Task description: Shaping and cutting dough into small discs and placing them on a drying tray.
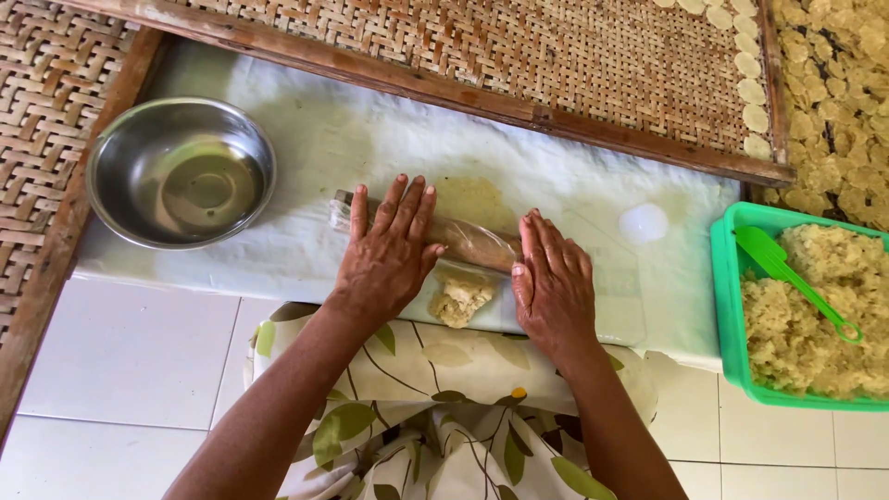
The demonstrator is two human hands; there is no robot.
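Both my hands lie flat on a wooden rolling pin [470, 240] that rests on a clear plastic sheet over a white cloth [324, 148]. My left hand [389, 255] presses the pin's left part with fingers spread. My right hand [551, 278] presses its right end. Between my hands, under the plastic just in front of the pin, sits a lump of pale yellow dough [460, 300]. A flattened patch of dough [474, 200] shows beyond the pin.
A steel bowl [181, 171] holding some liquid stands at the left. A green tub [732, 306] of crumbly dough with a green spoon [796, 273] stands at the right. A small white round cutter [643, 222] lies nearby. Woven bamboo trays [556, 56] with pale discs [752, 91] lie beyond.
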